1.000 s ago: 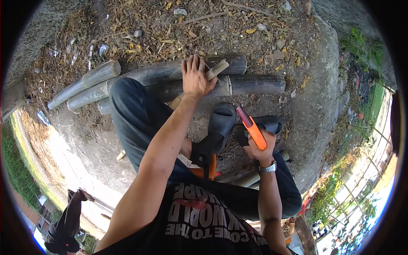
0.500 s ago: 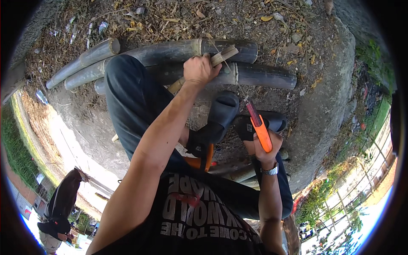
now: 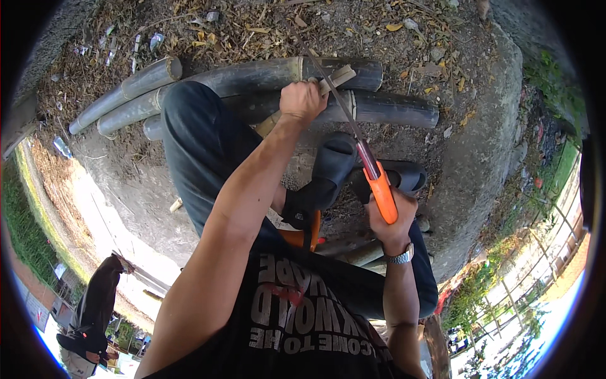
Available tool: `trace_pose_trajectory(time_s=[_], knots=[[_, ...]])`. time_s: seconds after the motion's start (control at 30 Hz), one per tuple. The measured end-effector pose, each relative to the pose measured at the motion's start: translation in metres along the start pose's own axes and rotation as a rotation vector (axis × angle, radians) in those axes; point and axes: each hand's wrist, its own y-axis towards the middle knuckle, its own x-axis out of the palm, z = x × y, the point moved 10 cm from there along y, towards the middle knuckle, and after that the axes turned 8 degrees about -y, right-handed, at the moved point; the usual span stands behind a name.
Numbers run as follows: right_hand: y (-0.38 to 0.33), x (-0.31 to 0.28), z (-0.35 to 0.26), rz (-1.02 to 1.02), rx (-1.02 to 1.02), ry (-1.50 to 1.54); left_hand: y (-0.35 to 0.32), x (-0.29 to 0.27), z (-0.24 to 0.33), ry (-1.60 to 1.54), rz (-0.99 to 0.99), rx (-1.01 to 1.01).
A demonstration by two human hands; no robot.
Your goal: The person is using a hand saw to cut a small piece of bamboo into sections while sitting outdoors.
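Note:
My left hand (image 3: pixel 302 101) is closed around a pale split piece of bamboo (image 3: pixel 341 76), whose cut end sticks out past the fingers on the right. In my right hand (image 3: pixel 398 211) is a hand saw (image 3: pixel 381 192) with an orange handle, the fingers wrapped round the grip. Its thin blade (image 3: pixel 341 104) runs up and to the left, crossing the bamboo piece just right of my left hand. Whether the teeth have cut into it cannot be made out. Thick dark bamboo poles (image 3: pixel 252 78) lie on the ground beneath and beyond that hand.
Dark sandals (image 3: pixel 334 158) on my feet stand just below the poles. An orange object (image 3: pixel 295 239), partly hidden, lies near my legs. Dry leaves and litter (image 3: pixel 252 31) cover the far ground. Another person (image 3: pixel 95 303) is at the lower left.
The saw has moved slightly forward and to the left with my right hand, and its blade shows broader. My left hand keeps its grip on the bamboo piece, shifting only slightly in view.

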Motion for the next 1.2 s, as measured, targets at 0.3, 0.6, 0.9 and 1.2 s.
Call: trace_pose_trajectory(time_s=[0.3, 0.6, 0.9, 1.2], knots=[[0.011, 0.021, 0.013, 0.031, -0.101, -0.085, 0.003, -0.001, 0.004, -0.003, -0.025, -0.037], [-0.052, -0.021, 0.026, 0.124, -0.038, 0.03, -0.001, -0.02, 0.014, -0.039, 0.126, 0.072], [0.017, -0.002, -0.024, 0.215, -0.099, 0.096, -0.001, -0.013, 0.002, 0.008, -0.03, -0.115], [-0.114, -0.052, -0.04, 0.594, 0.098, 0.198, -0.001, -0.028, 0.012, -0.01, 0.128, 0.153]])
